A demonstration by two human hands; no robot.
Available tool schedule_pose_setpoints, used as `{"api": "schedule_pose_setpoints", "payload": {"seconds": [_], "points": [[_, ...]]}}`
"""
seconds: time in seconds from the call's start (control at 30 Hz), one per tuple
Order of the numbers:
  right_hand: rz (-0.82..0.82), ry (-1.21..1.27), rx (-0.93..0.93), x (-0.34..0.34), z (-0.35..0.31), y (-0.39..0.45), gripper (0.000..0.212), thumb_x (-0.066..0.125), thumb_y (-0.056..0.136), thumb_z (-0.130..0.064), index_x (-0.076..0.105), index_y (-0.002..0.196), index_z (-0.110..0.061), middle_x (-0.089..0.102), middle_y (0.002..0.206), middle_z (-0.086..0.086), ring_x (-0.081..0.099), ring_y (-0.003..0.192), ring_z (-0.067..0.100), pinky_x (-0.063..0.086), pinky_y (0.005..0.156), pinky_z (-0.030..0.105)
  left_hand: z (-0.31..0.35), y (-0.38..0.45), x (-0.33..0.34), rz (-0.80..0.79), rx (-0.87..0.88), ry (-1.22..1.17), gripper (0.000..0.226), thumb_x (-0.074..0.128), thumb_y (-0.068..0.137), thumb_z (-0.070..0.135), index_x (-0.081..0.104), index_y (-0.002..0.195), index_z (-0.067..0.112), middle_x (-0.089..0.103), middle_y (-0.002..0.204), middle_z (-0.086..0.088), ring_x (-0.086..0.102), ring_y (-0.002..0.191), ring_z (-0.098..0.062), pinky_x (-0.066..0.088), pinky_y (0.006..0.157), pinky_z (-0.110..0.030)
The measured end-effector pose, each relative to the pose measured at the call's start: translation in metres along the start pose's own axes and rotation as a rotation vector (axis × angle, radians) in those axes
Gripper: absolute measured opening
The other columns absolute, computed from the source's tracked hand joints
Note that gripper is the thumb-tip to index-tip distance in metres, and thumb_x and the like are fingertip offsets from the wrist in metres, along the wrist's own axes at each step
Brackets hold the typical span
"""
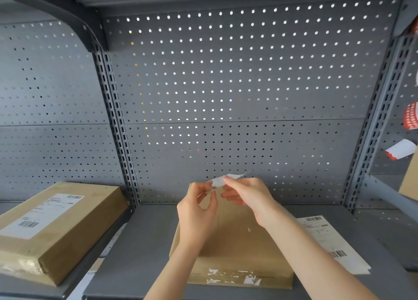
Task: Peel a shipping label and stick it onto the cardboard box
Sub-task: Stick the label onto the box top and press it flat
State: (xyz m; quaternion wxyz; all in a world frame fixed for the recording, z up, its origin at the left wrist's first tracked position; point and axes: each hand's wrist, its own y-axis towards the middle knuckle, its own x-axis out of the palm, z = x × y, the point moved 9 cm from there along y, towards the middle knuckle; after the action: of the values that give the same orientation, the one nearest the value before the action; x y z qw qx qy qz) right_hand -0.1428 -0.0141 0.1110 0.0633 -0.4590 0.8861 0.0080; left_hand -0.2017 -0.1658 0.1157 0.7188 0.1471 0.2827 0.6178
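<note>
Shelf (147,243): grey metal, pegboard back.
Labelled box (56,227): on the neighbouring shelf at left, label already on top.
Box (233,250): bare cardboard, mid-shelf against the front edge, top face free, torn tape on its front side.
Sheet (332,243): printed labels, flat near the shelf's right edge, just beside the box.
Left hand (196,211): raised above the box's far edge, thumb and forefinger pinching the label's lower end.
Right hand (246,195): same height, fingertips pinching the upper end; wrist crosses over the box.
Label (218,182): small white strip with barcode, held in air between both hands, clear of the box. Whether backing is off, cannot tell.
Risk: the strip may curl and stick to itself or to fingers, since it hangs unsupported; it may land crooked or creased if one end touches down first.
</note>
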Motion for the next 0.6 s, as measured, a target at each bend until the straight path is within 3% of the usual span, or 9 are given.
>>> {"api": "schedule_pose_setpoints", "payload": {"seconds": [0.17,0.27,0.43,0.5,0.57,0.6], "points": [[0.057,-0.027,-0.009,-0.001,0.002,0.003,0.014,0.066,0.083,-0.021,0.074,0.077,-0.010,0.075,0.071,0.003,0.067,0.066,0.012,0.049,0.068,0.024,0.002,-0.001,0.006,-0.054,0.059,0.046,0.044,0.071,0.079,0.007,0.047,0.085,0.044,0.064,0.096,0.025,0.059,0.090,0.015,0.040,0.077,0.001],[0.086,-0.065,-0.016,-0.005,0.003,0.006,0.013,0.067,0.081,-0.017,0.073,0.069,-0.016,0.072,0.065,-0.002,0.067,0.065,0.012,0.049,0.071,0.028,-0.001,0.000,0.010,-0.082,0.090,0.073,0.032,0.074,0.078,0.011,0.058,0.098,0.030,0.059,0.097,0.031,0.057,0.088,0.016,0.039,0.073,0.002],[0.117,-0.171,-0.039,-0.011,0.008,0.011,0.011,0.068,0.072,-0.030,0.075,0.066,-0.026,0.075,0.070,-0.009,0.072,0.077,0.014,0.054,0.084,0.044,-0.004,0.003,0.013,-0.135,0.083,0.061,0.038,0.078,0.075,0.018,0.061,0.109,0.022,0.059,0.101,0.023,0.064,0.083,-0.005,0.047,0.070,-0.006],[0.131,-0.180,-0.049,-0.012,0.008,0.010,0.012,0.068,0.076,-0.026,0.074,0.066,-0.024,0.075,0.072,-0.008,0.071,0.078,0.014,0.055,0.086,0.044,-0.004,0.004,0.012,-0.151,0.073,0.092,0.037,0.079,0.074,0.023,0.060,0.105,0.024,0.060,0.108,0.017,0.061,0.083,0.001,0.052,0.071,-0.015],[0.154,-0.182,-0.066,-0.014,0.007,0.009,0.015,0.067,0.080,-0.019,0.073,0.066,-0.022,0.075,0.074,-0.005,0.070,0.078,0.015,0.055,0.087,0.042,-0.002,0.005,0.009,-0.159,0.054,0.171,0.036,0.080,0.070,0.034,0.058,0.099,0.030,0.057,0.113,0.021,0.055,0.082,0.008,0.054,0.069,-0.028],[0.175,-0.184,-0.084,-0.017,0.005,0.010,0.015,0.066,0.081,-0.017,0.073,0.067,-0.018,0.075,0.075,-0.001,0.070,0.079,0.020,0.055,0.086,0.042,0.000,0.004,0.008,-0.171,0.037,0.211,0.039,0.080,0.068,0.040,0.057,0.099,0.033,0.054,0.111,0.024,0.055,0.078,0.007,0.053,0.067,-0.028]]}}
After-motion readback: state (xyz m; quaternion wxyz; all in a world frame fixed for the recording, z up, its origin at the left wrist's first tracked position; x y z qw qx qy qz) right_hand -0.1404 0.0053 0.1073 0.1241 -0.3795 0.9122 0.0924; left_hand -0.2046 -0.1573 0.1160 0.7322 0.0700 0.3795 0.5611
